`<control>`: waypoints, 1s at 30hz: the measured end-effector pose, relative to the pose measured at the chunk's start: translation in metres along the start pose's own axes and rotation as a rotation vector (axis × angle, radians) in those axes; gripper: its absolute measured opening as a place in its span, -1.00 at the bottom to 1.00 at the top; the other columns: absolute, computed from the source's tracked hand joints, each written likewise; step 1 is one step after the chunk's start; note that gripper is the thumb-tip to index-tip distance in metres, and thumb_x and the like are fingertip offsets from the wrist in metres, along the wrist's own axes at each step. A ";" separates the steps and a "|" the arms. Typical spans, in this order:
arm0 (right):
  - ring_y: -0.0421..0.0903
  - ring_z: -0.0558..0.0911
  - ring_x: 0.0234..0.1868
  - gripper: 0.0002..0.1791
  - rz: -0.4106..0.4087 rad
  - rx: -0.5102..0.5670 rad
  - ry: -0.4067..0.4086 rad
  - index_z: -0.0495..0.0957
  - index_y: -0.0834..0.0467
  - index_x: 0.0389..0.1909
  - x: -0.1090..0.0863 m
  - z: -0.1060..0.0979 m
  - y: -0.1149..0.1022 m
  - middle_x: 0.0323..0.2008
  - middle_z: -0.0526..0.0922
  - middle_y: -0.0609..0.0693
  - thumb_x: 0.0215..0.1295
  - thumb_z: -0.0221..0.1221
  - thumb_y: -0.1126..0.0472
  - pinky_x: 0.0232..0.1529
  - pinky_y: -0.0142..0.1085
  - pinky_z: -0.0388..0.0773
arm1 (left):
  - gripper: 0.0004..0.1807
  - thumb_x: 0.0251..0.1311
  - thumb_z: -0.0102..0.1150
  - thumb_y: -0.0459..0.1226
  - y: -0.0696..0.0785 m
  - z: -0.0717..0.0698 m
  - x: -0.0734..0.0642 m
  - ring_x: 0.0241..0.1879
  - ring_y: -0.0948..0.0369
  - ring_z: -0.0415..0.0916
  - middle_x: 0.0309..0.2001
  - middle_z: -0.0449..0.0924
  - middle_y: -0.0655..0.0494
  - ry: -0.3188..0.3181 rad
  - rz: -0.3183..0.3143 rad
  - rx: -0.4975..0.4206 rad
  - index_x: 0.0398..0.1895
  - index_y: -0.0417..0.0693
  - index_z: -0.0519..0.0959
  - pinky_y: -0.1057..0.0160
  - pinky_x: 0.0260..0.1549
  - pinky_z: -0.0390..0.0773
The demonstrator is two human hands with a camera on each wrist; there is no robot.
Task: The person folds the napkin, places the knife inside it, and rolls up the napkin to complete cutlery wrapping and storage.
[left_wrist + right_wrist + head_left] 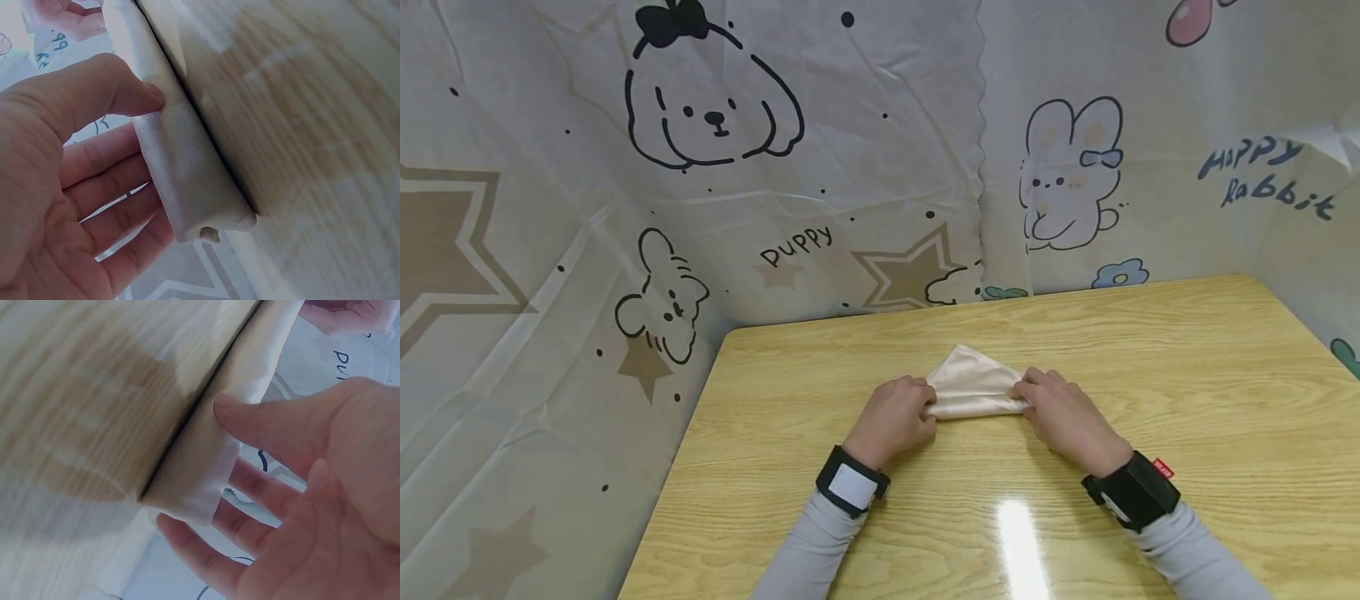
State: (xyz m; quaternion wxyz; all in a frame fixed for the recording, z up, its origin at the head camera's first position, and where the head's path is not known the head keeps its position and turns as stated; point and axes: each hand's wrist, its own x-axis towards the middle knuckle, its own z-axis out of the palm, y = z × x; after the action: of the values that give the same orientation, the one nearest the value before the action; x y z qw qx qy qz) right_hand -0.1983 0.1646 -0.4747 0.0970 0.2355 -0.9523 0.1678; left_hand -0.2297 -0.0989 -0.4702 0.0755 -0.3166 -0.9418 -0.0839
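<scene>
A cream satin cloth (973, 387) lies folded on the table, one corner pointing away and a thick folded band along its near edge. At its left end my left hand (898, 417) grips the band. The left wrist view shows that thumb (134, 94) pressed on the folded cloth (181, 156), with the other fingers on its far side. My right hand (1063, 412) holds the right end the same way. In the right wrist view, its thumb (250, 419) rests on the band (194, 456) and its fingertips are partly hidden behind the cloth.
The wood-grain table (775, 483) carries a bright light reflection near its front. Behind and to the left hangs a pale printed curtain (880, 158) with cartoon animals and stars, meeting the table's back edge. Each wrist wears a black strap (1138, 492).
</scene>
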 end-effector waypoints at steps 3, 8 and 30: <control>0.01 0.45 -0.26 -0.73 -0.019 -0.008 0.009 0.69 0.19 -0.12 0.001 0.002 0.002 -0.22 0.54 0.02 0.13 0.28 0.41 -0.45 -0.14 0.48 | -0.92 -0.13 0.24 -0.31 -0.001 -0.001 0.000 -0.49 0.31 0.36 -0.51 0.47 0.25 -0.004 0.006 -0.023 -0.48 0.01 0.64 0.28 -0.48 0.49; -0.04 0.44 -0.31 -0.74 -0.049 -0.043 0.025 0.70 0.18 -0.14 0.002 0.002 0.004 -0.28 0.55 -0.01 0.14 0.25 0.43 -0.50 -0.20 0.44 | -0.87 0.07 0.24 -0.27 -0.005 -0.003 -0.001 -0.40 0.30 0.47 -0.37 0.63 0.19 -0.024 0.014 -0.047 -0.30 -0.02 0.69 0.25 -0.38 0.57; -0.15 0.49 -0.41 -0.76 0.013 0.041 0.024 0.67 0.21 -0.06 0.002 0.004 0.002 -0.30 0.54 0.01 0.29 0.15 0.39 -0.45 -0.22 0.53 | -0.85 0.24 0.23 -0.27 -0.002 -0.007 0.000 -0.41 0.29 0.52 -0.36 0.67 0.14 -0.019 -0.090 -0.070 -0.17 -0.03 0.71 0.23 -0.46 0.59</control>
State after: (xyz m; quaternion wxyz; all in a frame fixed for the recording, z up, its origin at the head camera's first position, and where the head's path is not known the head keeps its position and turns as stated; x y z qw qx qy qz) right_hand -0.2015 0.1640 -0.4784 0.1024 0.2295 -0.9490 0.1905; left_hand -0.2304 -0.1019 -0.4637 0.0517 -0.2770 -0.9523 -0.1173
